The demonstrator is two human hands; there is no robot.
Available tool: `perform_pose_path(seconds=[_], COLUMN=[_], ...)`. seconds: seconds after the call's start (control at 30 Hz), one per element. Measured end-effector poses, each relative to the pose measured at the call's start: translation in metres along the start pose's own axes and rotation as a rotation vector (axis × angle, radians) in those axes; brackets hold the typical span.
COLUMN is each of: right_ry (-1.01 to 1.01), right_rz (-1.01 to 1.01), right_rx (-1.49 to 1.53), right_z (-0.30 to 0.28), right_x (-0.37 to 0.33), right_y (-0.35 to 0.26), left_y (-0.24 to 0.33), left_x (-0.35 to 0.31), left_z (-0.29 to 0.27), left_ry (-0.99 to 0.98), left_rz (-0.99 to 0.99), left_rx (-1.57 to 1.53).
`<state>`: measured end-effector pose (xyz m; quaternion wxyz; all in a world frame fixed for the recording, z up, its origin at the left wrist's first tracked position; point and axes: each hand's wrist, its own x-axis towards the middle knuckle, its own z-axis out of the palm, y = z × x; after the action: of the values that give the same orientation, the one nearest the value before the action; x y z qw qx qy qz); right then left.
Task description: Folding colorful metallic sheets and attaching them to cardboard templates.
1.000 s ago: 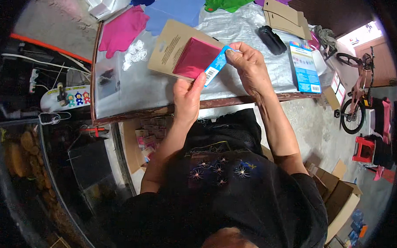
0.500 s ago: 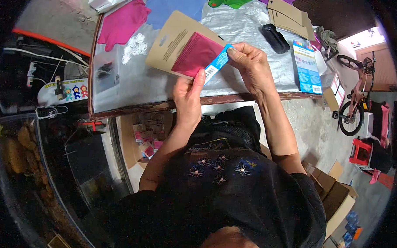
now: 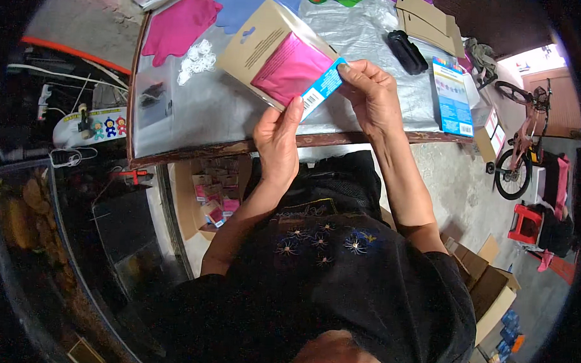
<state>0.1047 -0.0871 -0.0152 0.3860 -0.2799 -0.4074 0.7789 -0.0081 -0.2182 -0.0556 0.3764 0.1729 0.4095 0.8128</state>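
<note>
Above the table I hold a brown cardboard packaging card [image 3: 247,49] with a hang hole at its upper left corner. Folded bright pink material [image 3: 294,68] shows in the middle of the card, and a blue label strip [image 3: 322,88] with a barcode runs along its right end. The thumb of my left hand [image 3: 279,139] presses on the lower edge by the barcode; its other fingers are partly hidden behind. My right hand [image 3: 373,98] pinches the upper right corner at the blue strip. The card looks slightly bowed.
Pink [image 3: 181,25], blue [image 3: 261,4] and green shaped pieces lie along the table's far side. Near them are white loops [image 3: 197,63], a black case [image 3: 407,52], a blue printed package [image 3: 451,97] and stacked brown cards [image 3: 427,23]. A carton of packaged items [image 3: 216,188] stands below the table.
The card has tilted and risen slightly in my hands, catching more light, so the pink looks brighter. Both hands keep their grip on it.
</note>
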Motion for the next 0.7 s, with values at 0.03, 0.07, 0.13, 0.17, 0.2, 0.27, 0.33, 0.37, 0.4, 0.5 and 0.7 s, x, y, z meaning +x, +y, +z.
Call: perform_pose_path(seconds=[0.03, 0.07, 0.13, 0.17, 0.2, 0.27, 0.33, 0.37, 0.4, 0.5, 0.7], right_ry=[0.045, 0.045, 0.064, 0.074, 0.071, 0.059, 0.049, 0.055, 0.061, 0.088, 0.122], right_rz=[-0.001, 0.002, -0.009, -0.013, -0.006, -0.040, -0.051, -0.076, -0.103, -0.138, -0.161], right_rx=[-0.003, -0.003, 0.029, 0.045, 0.044, 0.022, 0.010, 0.001, -0.008, -0.027, -0.051], right_z=[0.001, 0.000, -0.001, -0.002, -0.003, -0.005, -0.006, -0.006, -0.006, -0.004, -0.004], right_x=[-0.001, -0.001, 0.000, 0.000, 0.000, 0.002, 0.001, -0.001, -0.002, -0.002, -0.002], right_y=[0.001, 0.001, 0.002, 0.003, 0.003, 0.002, 0.001, 0.000, 0.000, 0.001, 0.002], left_y=[0.001, 0.002, 0.001, 0.000, 0.005, 0.006, 0.005, 0.005, 0.004, 0.004, 0.001], left_x=[0.000, 0.000, 0.000, -0.001, -0.001, -0.003, -0.003, -0.002, -0.001, 0.001, -0.002], left_z=[-0.002, -0.003, -0.003, -0.001, 0.006, 0.008, 0.007, 0.006, 0.005, 0.005, 0.002], left_ry=[-0.052, -0.104, -0.152, -0.118, -0.081, -0.036, -0.006, 0.006, 0.010, -0.050, -0.097], left_rz=[0.003, 0.005, 0.007, -0.020, -0.046, -0.070, -0.121, -0.146, -0.146, -0.105, -0.069], left_rx=[-0.036, -0.071, -0.108, -0.110, -0.112, -0.115, -0.011, 0.042, 0.041, 0.103, 0.045])
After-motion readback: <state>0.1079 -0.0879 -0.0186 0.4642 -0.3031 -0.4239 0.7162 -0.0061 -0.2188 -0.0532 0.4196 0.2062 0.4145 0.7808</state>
